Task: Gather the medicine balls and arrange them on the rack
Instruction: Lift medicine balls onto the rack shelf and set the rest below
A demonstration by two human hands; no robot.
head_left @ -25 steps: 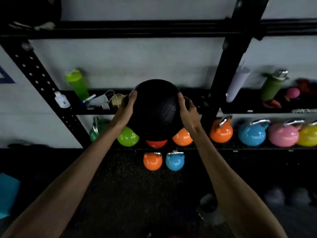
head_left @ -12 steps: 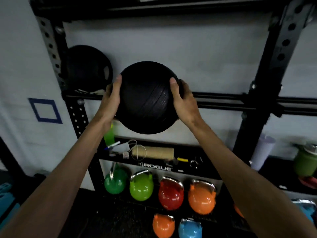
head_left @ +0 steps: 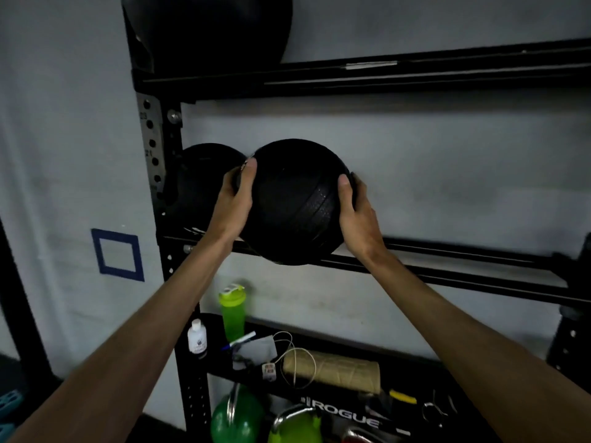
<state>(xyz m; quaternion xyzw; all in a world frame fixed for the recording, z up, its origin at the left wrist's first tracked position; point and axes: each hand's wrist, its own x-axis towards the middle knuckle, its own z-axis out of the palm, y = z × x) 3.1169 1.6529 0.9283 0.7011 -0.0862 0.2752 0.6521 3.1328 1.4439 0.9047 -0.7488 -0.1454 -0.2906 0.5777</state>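
Observation:
I hold a black textured medicine ball (head_left: 295, 203) between both hands at the middle rails of the black rack (head_left: 447, 266). My left hand (head_left: 235, 203) grips its left side and my right hand (head_left: 356, 215) grips its right side, thumbs on the front. The ball's underside is level with the front rail; contact cannot be seen. Just to its left a second black medicine ball (head_left: 198, 183) sits on the same rails against the upright. A larger black ball (head_left: 211, 27) sits on the top rails.
The rack upright (head_left: 160, 174) stands at left. On the shelf below are a green shaker bottle (head_left: 232, 310), a small white bottle (head_left: 196, 337), cords and a tan roller (head_left: 332, 367). Green kettlebells (head_left: 236, 417) stand lower down. Blue tape square (head_left: 117, 254) marks the wall.
Both hands have carried the ball up from kettlebell height to the middle rails, beside the ball sitting there. My view has tilted upward.

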